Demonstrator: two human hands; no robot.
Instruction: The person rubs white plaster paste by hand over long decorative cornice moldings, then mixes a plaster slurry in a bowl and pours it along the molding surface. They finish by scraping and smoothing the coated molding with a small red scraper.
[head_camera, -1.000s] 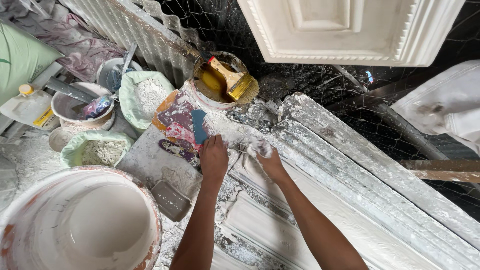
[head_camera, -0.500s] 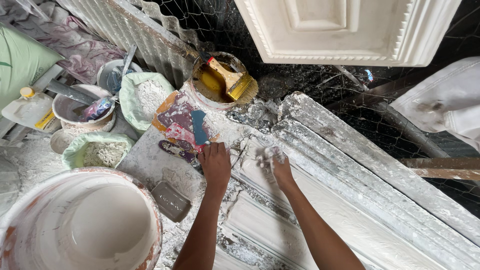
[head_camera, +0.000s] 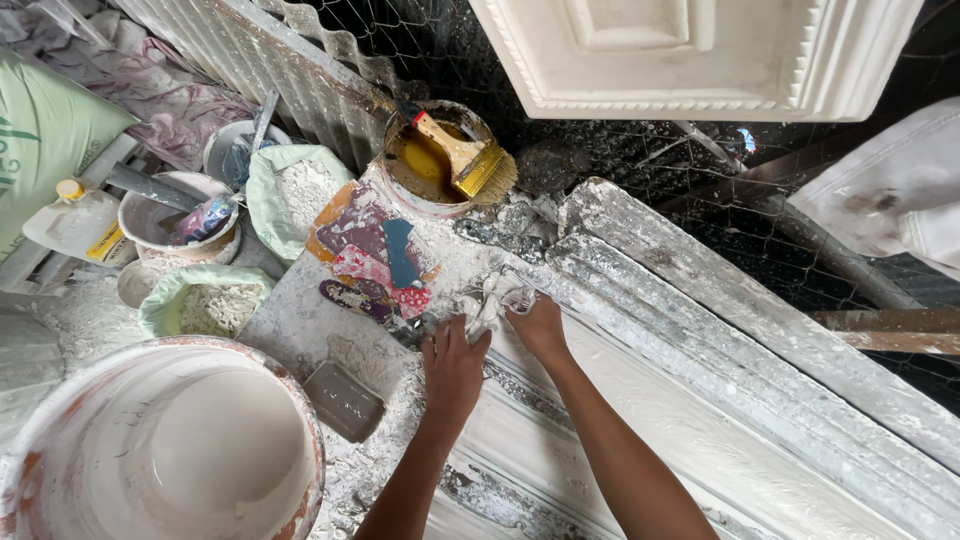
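Plaster-crusted ribbed mould (head_camera: 700, 300) filled the bench, both hands pressed on it at centre, left hand (head_camera: 452, 372) flat, right hand (head_camera: 538, 325) pinching a wet white fibre wad (head_camera: 492, 297), brush tin (head_camera: 440, 160) at 12 o'clock.

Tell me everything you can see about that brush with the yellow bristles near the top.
The brush is a wide, flat paintbrush with a pale wooden handle, a metal band and short yellow bristles. It lies tilted across the rim of a round, stained can that holds yellowish liquid, with the handle pointing up-left over the can and the bristles hanging past the rim at lower right. Neither hand touches it; only the can does.
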